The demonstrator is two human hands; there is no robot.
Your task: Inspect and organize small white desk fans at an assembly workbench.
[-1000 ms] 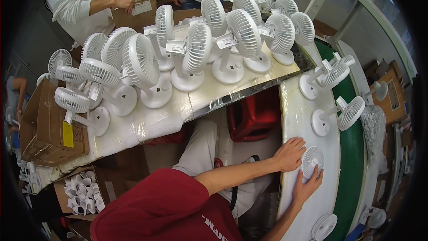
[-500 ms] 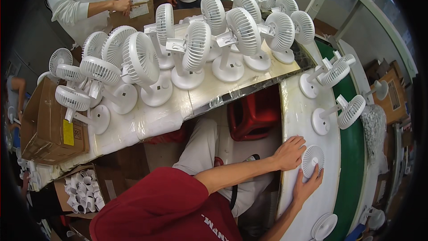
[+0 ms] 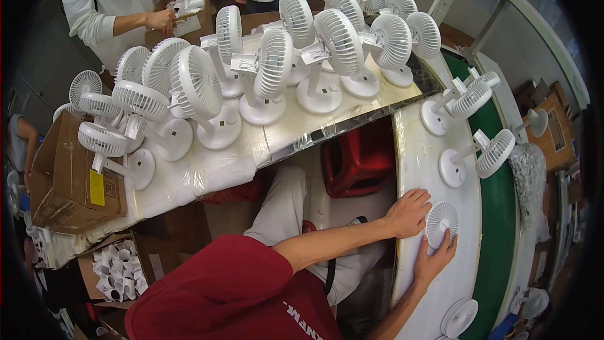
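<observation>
A round white fan grille (image 3: 441, 223) lies flat on the white ledge (image 3: 421, 164) beside the green conveyor belt (image 3: 500, 214). My left hand (image 3: 408, 214) rests on the ledge with its fingertips against the grille's left rim. My right hand (image 3: 435, 259) cups the grille from below, fingers spread along its lower edge. Both forearms reach in from my red shirt at the bottom. Two assembled white desk fans (image 3: 456, 102) (image 3: 478, 157) stand on the ledge just beyond my hands.
Several white fans (image 3: 270, 75) crowd a wrapped work table (image 3: 207, 170). A red stool (image 3: 358, 157) stands under it. Cardboard boxes (image 3: 63, 176) sit at left, one with white parts (image 3: 119, 267). Two other people (image 3: 113, 0) work at the far side. Another grille (image 3: 459, 316) lies near the bottom.
My hands stay on the grille in the same place. A person at the back has shifted their hands over a box.
</observation>
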